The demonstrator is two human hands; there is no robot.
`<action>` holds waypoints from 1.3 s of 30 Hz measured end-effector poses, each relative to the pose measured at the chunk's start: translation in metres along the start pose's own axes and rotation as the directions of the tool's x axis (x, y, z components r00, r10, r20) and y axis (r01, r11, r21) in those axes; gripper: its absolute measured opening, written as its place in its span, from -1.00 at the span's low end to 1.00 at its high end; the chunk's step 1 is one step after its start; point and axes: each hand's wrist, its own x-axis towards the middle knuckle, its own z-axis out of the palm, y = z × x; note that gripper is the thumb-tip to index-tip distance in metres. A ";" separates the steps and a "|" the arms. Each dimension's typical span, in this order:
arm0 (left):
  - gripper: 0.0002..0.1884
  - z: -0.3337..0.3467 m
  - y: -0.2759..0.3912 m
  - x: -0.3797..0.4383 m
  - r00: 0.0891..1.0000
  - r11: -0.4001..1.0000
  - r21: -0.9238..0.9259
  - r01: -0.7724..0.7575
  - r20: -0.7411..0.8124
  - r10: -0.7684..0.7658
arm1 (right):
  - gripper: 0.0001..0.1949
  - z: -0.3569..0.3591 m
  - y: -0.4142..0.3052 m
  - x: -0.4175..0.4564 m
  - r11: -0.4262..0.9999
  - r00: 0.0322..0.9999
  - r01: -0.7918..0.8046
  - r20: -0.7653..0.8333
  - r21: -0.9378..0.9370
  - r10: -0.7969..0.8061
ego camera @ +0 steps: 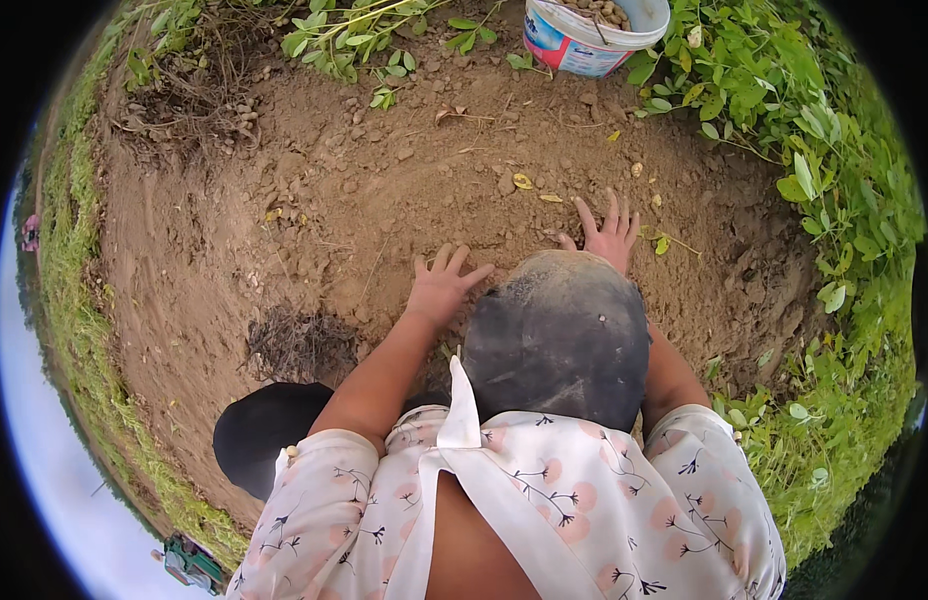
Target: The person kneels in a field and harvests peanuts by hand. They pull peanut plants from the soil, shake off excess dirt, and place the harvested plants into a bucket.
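Note:
My left hand [441, 286] is spread flat with its fingers apart, at or just above the loose brown soil [434, 172]. Further right, my right hand [612, 238] also has its fingers fanned out over the dirt, partly hidden behind my dark, dusty trouser knee [557, 330]. Neither hand holds anything that I can see. Yellow leaves [522, 181] lie beyond the right hand, and a small pale pod [636, 170] rests on the soil near them.
Ahead stands a plastic bucket [576, 56] holding peanuts [600, 11]. Uprooted peanut plants [201, 90] with pods lie at far left. Leafy green plants [794, 90] border the right side. Dry roots [302, 341] sit by my other dark-clad knee [265, 435].

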 end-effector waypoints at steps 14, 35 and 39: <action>-0.62 0.025 -0.085 -0.048 0.859 0.829 -0.240 0.505 0.044 -0.511 | -0.32 0.025 -0.027 0.119 0.900 0.879 0.398 0.206 0.178 -0.430; -0.44 0.011 -0.021 -0.061 0.987 0.974 -0.204 -0.099 0.102 0.122 | -0.14 -0.017 0.106 -0.268 0.786 0.766 -0.615 0.195 -0.057 0.613; -0.41 0.106 -0.033 -0.064 0.987 0.734 -0.674 -0.091 0.035 0.154 | 0.01 -0.006 0.047 -0.271 0.781 0.710 -0.603 0.336 -0.164 0.619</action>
